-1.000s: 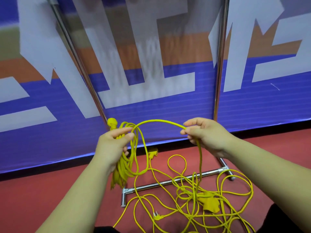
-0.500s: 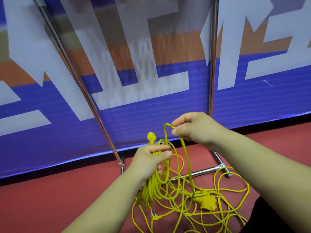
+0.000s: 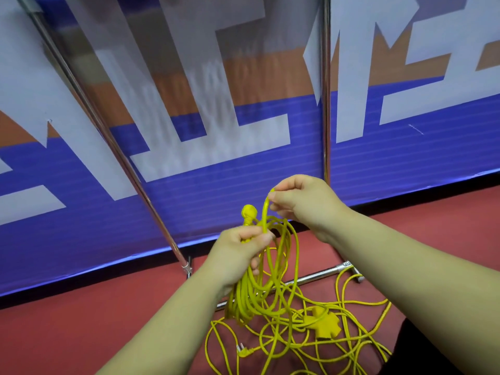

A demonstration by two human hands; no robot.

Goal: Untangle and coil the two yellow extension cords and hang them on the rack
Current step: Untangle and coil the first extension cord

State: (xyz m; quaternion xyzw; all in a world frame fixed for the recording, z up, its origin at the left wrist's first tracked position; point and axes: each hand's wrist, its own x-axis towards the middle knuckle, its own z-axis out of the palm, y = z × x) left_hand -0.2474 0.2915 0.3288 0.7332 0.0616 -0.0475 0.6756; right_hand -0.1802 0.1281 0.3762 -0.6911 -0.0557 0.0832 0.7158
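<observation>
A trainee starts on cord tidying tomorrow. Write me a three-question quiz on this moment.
1. True or false: the left hand grips a bundle of coiled yellow cord.
2. Where does the yellow multi-socket block lie? A on the red floor; B in a box; C on a shelf.
3. Fill in: the right hand pinches a ___ of cord above the left hand.
Key: 1 true; 2 A; 3 loop.
</observation>
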